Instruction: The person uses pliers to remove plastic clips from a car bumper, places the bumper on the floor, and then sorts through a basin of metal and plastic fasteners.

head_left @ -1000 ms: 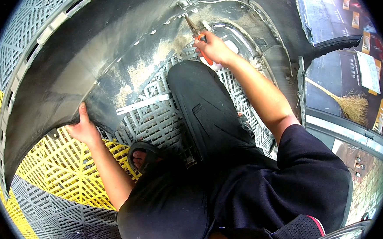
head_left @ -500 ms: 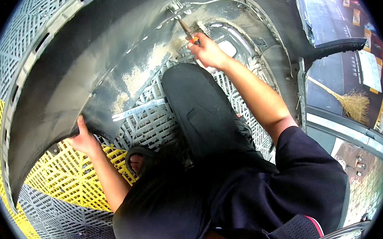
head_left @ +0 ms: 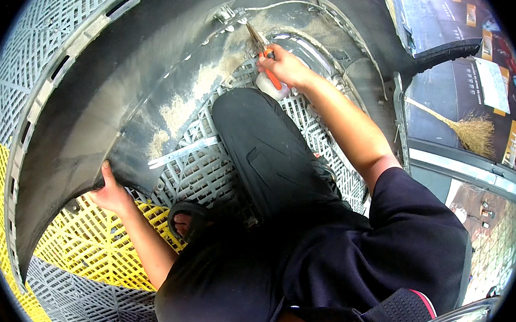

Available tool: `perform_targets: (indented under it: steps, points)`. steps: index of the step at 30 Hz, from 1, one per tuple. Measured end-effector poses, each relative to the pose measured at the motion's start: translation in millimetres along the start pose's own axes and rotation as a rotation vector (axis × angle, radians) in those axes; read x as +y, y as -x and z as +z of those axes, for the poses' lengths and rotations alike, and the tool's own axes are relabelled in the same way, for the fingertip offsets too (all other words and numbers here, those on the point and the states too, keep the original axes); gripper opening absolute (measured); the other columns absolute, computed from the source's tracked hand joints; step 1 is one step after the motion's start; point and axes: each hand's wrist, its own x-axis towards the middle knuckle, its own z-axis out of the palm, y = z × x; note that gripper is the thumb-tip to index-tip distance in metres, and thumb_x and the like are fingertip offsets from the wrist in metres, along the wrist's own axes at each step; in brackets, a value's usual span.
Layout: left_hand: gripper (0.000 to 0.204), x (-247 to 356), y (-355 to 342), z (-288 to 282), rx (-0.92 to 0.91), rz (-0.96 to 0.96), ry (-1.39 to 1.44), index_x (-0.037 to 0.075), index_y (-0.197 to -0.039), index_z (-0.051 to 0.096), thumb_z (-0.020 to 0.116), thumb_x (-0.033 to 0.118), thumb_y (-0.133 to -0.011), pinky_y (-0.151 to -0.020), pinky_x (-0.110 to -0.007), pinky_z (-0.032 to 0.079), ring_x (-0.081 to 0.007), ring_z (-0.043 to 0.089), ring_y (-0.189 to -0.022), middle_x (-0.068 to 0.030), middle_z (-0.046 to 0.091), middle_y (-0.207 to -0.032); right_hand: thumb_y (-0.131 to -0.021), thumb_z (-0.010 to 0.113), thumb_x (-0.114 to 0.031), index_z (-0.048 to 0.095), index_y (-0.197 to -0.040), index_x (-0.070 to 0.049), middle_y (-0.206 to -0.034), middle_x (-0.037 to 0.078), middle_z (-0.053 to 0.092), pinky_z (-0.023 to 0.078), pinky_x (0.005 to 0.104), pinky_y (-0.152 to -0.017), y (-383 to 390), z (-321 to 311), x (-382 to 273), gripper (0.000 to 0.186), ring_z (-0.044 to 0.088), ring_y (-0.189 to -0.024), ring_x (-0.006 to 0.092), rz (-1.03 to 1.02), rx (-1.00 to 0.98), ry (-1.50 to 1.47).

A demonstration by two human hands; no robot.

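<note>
A large dark car bumper (head_left: 81, 113), its inner side up and dusty in places, curves around the far and left sides of me. My left hand (head_left: 113, 193) grips the bumper's near edge at the left, thumb on top. In my right hand (head_left: 288, 69) are needle-nose pliers (head_left: 256, 38) with orange handles. The pliers' tips point up beside a small pale clip (head_left: 225, 14) on the bumper's inner face; whether they touch it I cannot tell. A pale flat pry tool (head_left: 183, 152) with a forked end lies left of my knee.
Grey and yellow grid tiles (head_left: 92, 245) cover the floor. A straw broom (head_left: 472, 136) lies at the right, near a dark printed panel (head_left: 442, 85). A black curved strip (head_left: 448, 58) sticks out right of the bumper. My sandalled foot (head_left: 185, 221) stands near my left forearm.
The pliers have turned in my right hand, so an orange handle now shows below the fingers. My left hand keeps its hold on the bumper edge. The view has shifted slightly.
</note>
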Motion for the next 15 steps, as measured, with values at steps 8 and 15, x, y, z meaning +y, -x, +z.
perform_targets:
  steps: [8,15]
  points:
    - [0.044,-4,-2,1,-0.015,-0.006,0.042,-0.009,-0.122,0.061,0.082,0.006,-0.087,-0.102,-0.036,0.048,-0.0223,0.063,-0.108,-0.0157,0.068,-0.123,-0.099,0.062,-0.029,0.053,-0.133,0.002,-0.103,0.015,0.073,0.056,0.0345,-0.074,1,-8,-21,0.046,0.071,-0.093,0.0223,0.023,-0.039,0.099]
    - [0.042,0,-1,3,0.014,0.009,-0.002,-0.010,-0.118,0.062,0.084,0.008,-0.086,-0.097,-0.036,0.051,-0.0227,0.065,-0.101,-0.0160,0.070,-0.118,-0.100,0.060,-0.027,0.053,-0.122,0.004,-0.089,0.013,0.069,0.055,0.0354,-0.063,12,-11,-45,0.039,0.070,-0.078,0.0199,0.048,-0.050,0.117]
